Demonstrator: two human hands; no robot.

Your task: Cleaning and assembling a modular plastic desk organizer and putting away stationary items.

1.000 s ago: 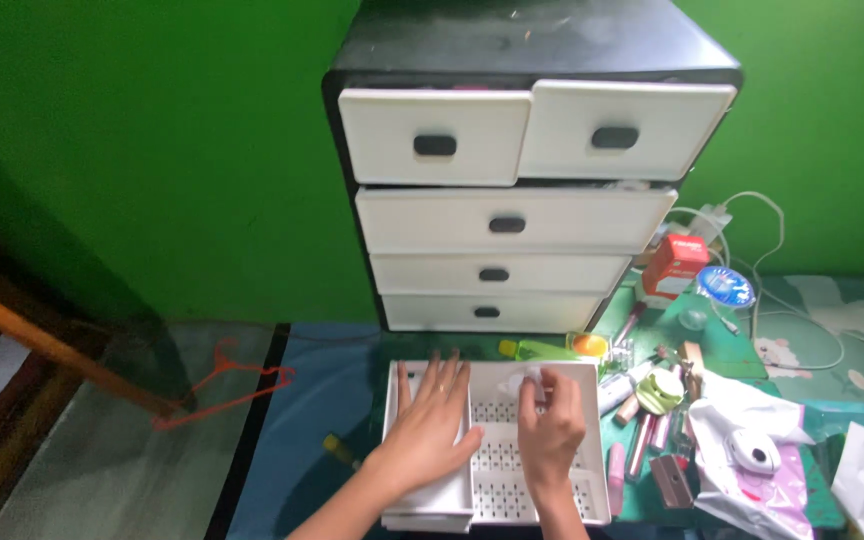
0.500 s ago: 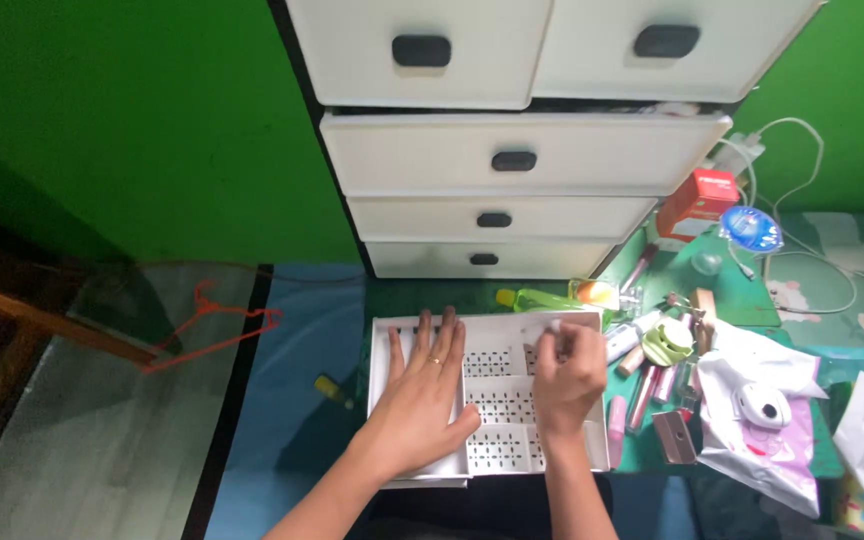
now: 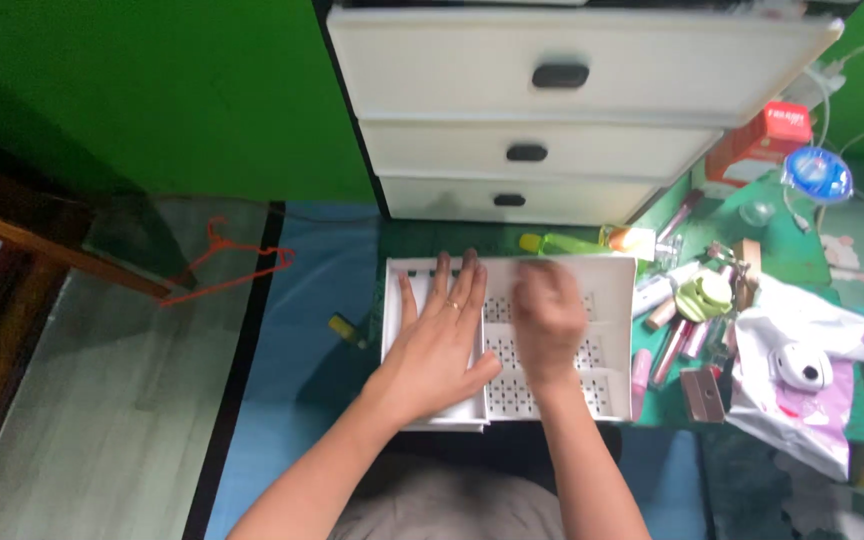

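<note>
Pressing left hand (image 3: 439, 345) flat on white tray (image 3: 614, 330); right hand (image 3: 549, 322) blurred

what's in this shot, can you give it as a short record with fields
setting: floor by a green wall, seen from above
left hand: flat, fingers spread, resting on the white perforated tray
right hand: over the tray's middle, blurred; whether it holds anything cannot be told
tray: lies flat in front of the white drawer unit, all visible drawers shut
right of tray: clutter of small tubes, a round green item, a white bag
left of tray: red wire hanger
</note>
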